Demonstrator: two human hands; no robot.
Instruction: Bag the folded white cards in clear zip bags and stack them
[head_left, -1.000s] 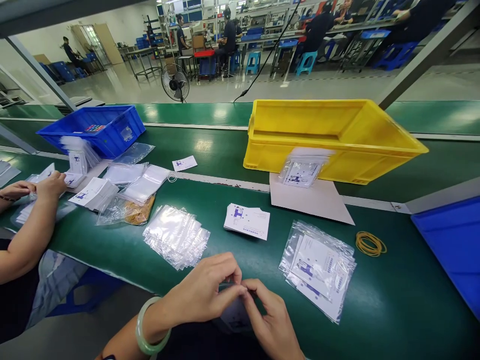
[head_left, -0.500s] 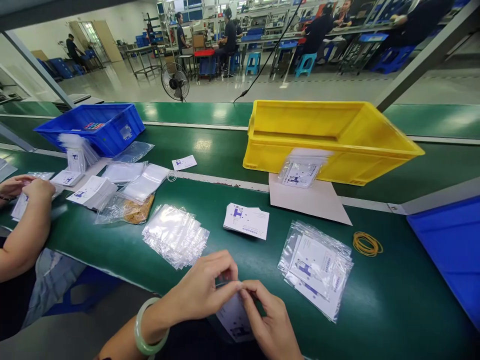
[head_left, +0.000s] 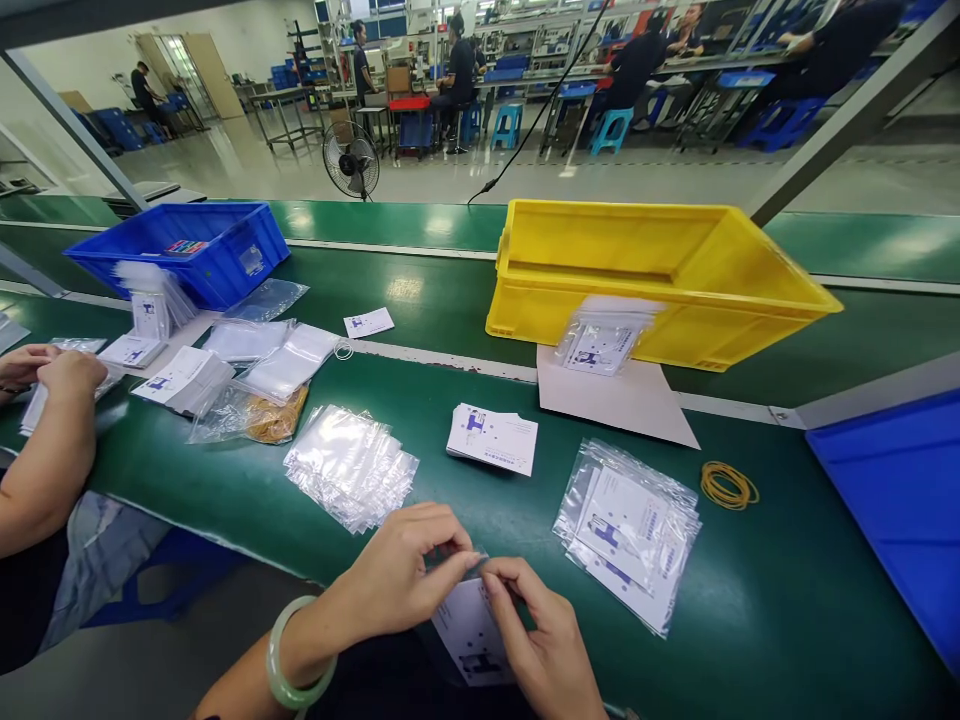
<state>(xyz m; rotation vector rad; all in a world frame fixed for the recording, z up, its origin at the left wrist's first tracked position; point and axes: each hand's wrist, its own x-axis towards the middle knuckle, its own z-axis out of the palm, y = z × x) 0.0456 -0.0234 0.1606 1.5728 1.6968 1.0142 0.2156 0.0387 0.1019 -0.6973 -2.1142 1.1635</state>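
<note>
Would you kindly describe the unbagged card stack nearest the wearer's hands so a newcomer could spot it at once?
Start at the large yellow bin and come nearer across the green table. Between a fanned pile of clear bags on the left and bagged cards on the right sits a small stack of white cards with purple print. Unlike both neighbours, it has no plastic over it.

White shown now on the held card (head_left: pixel 469 630), purple figure and dots printed across it, table (head_left: pixel 787 590) covered in deep green, crossed by a whitish strip (head_left: pixel 405 355), crate (head_left: pixel 712 328) seen in bright yellow, rubber bands (head_left: pixel 712 490) tinted amber, bangle (head_left: pixel 275 652) coloured pale green
</note>
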